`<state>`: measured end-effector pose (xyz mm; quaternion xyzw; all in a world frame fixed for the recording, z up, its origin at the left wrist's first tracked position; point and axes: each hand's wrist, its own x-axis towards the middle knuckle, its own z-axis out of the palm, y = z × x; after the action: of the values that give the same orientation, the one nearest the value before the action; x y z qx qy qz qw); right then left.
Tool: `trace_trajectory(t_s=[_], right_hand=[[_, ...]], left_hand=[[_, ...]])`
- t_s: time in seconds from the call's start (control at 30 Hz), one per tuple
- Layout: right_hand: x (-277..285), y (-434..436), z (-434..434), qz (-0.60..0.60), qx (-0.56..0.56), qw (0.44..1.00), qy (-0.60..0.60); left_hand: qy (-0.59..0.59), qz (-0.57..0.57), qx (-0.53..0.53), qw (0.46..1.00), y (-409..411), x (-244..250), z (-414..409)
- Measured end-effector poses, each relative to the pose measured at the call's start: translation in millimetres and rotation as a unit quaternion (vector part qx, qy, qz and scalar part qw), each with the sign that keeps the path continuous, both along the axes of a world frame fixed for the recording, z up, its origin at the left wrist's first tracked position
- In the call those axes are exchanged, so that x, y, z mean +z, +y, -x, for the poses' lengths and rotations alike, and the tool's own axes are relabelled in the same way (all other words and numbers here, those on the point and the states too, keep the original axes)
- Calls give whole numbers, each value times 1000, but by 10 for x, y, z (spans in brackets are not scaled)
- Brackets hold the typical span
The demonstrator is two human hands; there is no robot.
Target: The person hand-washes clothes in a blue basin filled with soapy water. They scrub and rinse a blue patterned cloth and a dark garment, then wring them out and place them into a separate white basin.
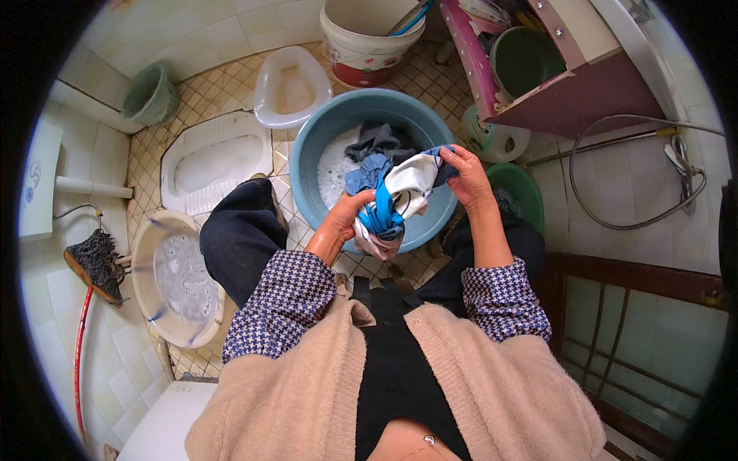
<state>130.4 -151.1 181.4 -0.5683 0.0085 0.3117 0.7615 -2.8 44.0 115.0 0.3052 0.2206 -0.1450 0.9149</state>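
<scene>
A large blue plastic basin [323, 124] stands on the floor between my knees, with suds and a dark wet cloth [383, 141] in it. Above its near part I hold a bundled wet garment [412, 178] in white, bright blue and grey-blue. My left hand [344, 218] grips the bundle's left side by the bright blue band. On the right, my right hand [468, 176] pinches a grey-blue edge between thumb and fingers. A pinkish part of the bundle hangs over the basin's near rim.
A cream basin [144, 288] of sudsy water stands left, below a squat toilet [216, 155]. Beyond are a white potty-like bowl [265, 86] and a bucket [369, 49]. At right are a green basin [533, 190], a plastic jug [507, 141] and a cabinet [582, 104].
</scene>
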Motion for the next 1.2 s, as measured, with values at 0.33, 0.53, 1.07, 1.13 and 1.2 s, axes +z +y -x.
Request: trace_trajectory(t_s=[0.33,0.53,1.07,1.13,1.2], right_hand=[[-53,-42,40,2,39,997,64],[-22,65,131,-136,-42,970,197],[-306,732,754,277,-52,891,-357],[-109,1106,1278,259,36,814,-519],[-327,1209,1226,314,111,733,-593]], left_hand=[[-20,-28,-35,999,6,-106,41],[41,174,-16,984,41,-58,31],[73,126,113,983,-88,-370,-105],[16,136,108,985,-27,-557,-5],[-71,200,130,969,-102,-691,63]])
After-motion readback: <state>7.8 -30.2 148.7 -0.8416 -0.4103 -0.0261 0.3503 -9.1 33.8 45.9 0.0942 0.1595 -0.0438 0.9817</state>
